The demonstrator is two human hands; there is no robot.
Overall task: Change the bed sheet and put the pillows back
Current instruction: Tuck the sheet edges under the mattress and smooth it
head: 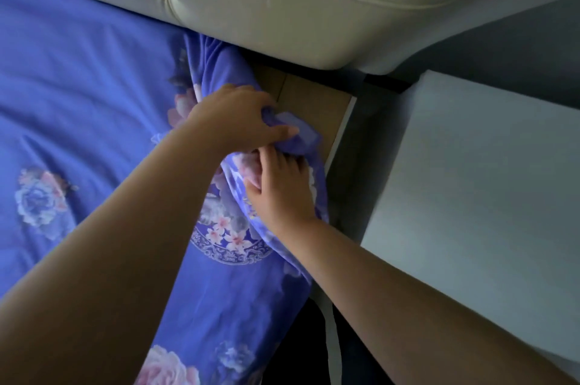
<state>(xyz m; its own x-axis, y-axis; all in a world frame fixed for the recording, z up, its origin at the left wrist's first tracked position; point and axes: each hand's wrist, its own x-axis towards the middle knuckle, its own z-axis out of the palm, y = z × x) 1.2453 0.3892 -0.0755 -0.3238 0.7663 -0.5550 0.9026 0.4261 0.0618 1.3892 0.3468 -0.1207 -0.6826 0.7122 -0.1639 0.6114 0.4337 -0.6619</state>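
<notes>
The sheet (78, 77) is blue-violet, printed with pale pink and lilac flowers and 1 round white-bordered medallion, and it lies spread over the bed with soft creases running toward the corner by the headboard (282, 1). At that corner the cloth is bunched into folds and hangs over the bed's edge. The left hand (238, 114) has its fingers curled round a wad of the sheet right at the corner. The right hand (279, 184) sits just below it, touching it, with its fingers dug into the gathered cloth and gripping it. Beside the bed's edge stands a grey-white nightstand (486, 180), with a strip of brown floor (314, 102) between them.
</notes>
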